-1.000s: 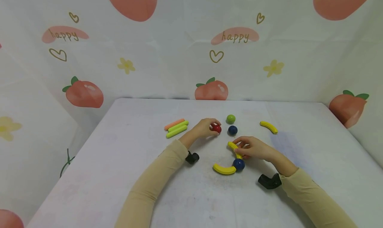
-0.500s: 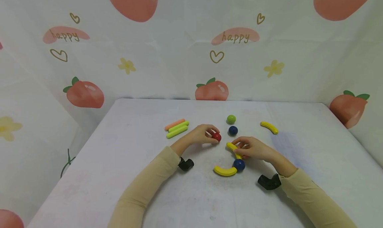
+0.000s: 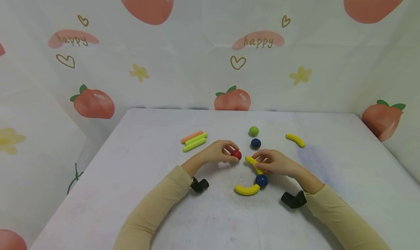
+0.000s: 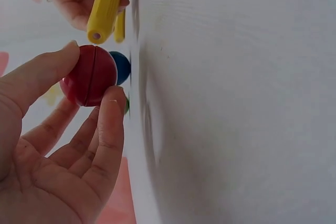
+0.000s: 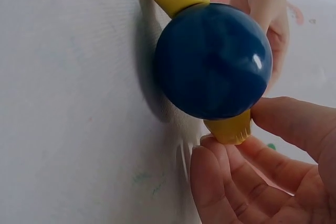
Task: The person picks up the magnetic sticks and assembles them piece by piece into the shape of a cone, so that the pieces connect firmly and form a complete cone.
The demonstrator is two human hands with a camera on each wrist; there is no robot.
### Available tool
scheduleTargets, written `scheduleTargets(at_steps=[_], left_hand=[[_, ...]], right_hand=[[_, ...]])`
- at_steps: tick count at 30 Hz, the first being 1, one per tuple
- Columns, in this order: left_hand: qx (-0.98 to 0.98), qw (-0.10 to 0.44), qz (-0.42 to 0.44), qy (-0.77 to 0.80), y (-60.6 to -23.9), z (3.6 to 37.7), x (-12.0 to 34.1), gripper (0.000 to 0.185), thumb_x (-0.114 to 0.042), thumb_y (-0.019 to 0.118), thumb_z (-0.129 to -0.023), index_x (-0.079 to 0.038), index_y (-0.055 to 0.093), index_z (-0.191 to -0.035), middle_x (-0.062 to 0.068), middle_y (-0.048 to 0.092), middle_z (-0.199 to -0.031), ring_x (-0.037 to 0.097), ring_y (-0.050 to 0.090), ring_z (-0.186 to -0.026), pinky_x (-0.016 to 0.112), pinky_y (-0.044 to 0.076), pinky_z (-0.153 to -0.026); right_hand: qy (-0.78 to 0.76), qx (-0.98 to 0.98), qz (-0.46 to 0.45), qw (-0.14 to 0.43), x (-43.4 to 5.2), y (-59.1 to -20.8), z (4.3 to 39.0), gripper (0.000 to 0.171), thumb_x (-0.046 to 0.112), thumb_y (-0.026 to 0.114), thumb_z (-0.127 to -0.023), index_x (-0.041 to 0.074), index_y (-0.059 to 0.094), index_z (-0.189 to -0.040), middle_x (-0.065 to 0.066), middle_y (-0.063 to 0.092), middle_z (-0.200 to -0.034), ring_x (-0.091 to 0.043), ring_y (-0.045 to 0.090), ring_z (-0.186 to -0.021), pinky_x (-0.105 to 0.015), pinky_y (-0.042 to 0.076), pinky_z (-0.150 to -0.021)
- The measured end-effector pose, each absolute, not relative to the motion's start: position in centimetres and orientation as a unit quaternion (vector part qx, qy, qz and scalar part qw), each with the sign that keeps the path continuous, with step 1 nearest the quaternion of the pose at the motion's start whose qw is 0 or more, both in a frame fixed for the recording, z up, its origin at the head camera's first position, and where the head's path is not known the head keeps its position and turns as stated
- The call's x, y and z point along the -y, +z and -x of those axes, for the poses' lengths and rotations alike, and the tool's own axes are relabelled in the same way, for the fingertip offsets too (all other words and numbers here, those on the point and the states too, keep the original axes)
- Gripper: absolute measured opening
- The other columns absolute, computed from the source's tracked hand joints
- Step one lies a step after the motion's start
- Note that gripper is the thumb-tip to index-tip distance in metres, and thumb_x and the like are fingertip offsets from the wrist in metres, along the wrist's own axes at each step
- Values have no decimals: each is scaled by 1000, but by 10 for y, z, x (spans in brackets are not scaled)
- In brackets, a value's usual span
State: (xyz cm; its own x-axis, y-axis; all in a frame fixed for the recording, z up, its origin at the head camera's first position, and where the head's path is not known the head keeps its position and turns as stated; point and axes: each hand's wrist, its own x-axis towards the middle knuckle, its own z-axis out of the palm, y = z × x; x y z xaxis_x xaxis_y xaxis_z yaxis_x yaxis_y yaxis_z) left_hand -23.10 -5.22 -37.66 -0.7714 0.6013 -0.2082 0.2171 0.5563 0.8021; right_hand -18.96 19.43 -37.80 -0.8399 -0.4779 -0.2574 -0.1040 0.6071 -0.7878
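On the worktop (image 3: 197, 213), a yellow rod (image 3: 247, 190) is touched at its right end by a blue ball (image 3: 261, 181). At that ball's far side, a second rod (image 3: 252, 161) is pinched between thumb and fingers by the right hand (image 3: 277, 164). Near its free end, a red ball (image 3: 236, 155) is held in the left hand's (image 3: 214, 152) fingertips. Beyond are seen another blue ball (image 3: 256, 144), three sticks (image 3: 196, 138) at left, a third rod (image 3: 295, 140) at right and, farthest, a green ball (image 3: 253, 131)

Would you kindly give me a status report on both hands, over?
Left hand holds red ball. Right hand holds yellow stick, one end against nearer blue ball. Gap between red ball and stick's free end; nothing seen in it.
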Motion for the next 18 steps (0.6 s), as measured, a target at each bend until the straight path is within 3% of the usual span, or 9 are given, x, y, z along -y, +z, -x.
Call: scheduleTargets(at_steps=[18], left_hand=[[-840,244,-264,407,-378,223,50,35,-21,68,-85,-13,58,-117,11,63,-113,14,63,-89,22,51,-76]], right_hand=[[-403,-868,176,230,-187,-380,192,36,21,63,-89,1,56,-117,-12,62,-99,-16,59,-72,-27,54,-71]])
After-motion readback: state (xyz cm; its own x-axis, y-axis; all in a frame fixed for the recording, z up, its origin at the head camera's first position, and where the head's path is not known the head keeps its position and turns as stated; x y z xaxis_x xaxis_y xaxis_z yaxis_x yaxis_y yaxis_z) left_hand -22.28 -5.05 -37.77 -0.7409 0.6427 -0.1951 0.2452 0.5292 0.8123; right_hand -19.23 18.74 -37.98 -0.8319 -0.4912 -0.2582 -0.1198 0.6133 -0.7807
